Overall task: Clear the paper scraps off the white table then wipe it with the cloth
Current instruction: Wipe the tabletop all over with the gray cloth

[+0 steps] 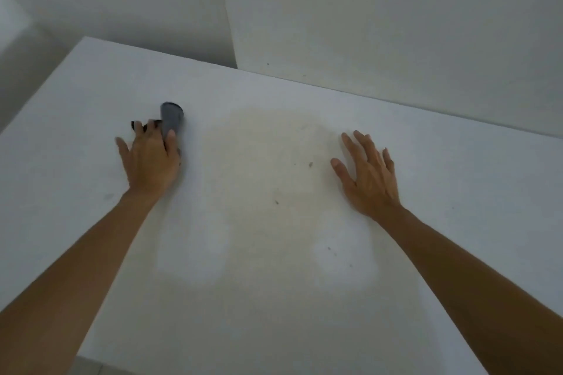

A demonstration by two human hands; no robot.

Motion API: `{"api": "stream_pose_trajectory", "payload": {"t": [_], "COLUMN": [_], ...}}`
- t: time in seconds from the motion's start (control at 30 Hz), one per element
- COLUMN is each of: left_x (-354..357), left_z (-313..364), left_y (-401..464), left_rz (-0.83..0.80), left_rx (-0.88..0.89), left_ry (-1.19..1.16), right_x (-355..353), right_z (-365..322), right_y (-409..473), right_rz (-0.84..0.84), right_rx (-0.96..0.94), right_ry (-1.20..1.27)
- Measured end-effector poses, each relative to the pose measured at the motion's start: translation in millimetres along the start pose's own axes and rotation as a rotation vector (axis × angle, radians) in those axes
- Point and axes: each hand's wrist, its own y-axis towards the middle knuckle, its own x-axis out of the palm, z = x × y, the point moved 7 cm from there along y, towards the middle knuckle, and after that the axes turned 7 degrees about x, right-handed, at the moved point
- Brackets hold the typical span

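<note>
We see the white table (274, 298) filling the view, with a faint yellowish stain (268, 179) across its middle and a few tiny dark specks (310, 165) there. Our right hand (370, 175) lies flat on the tabletop, fingers spread and holding nothing. Our left hand (149, 161) presses the dark grey cloth (171, 119) onto the table's far left part, fingers splayed over it.

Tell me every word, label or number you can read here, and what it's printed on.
None: no readable text anywhere in this picture.
The white table bears only a yellowish stain and a few dark specks.
The dark cloth under the left hand shows no label.
The right hand lies flat on bare tabletop.
The walls are plain.
</note>
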Motion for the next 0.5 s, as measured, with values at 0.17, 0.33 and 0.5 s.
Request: {"api": "stream_pose_trajectory", "payload": {"t": [0.17,0.33,0.5], "left_x": [43,43,-14], "left_z": [28,178,199], "left_y": [-28,-115,-126], "left_rz": [-0.052,-0.086,-0.02], "left_rx": [0.042,0.411,0.194], "left_ry": [-0.069,-0.393,-0.764], "right_x": [-2,4,-1], "right_z": [-1,3,14], "right_y": [-21,-43,-59], "right_rz": [0.012,0.033,0.112], "right_rx": [0.043,0.153,0.171], "right_ry": [0.015,0.065,0.136]}}
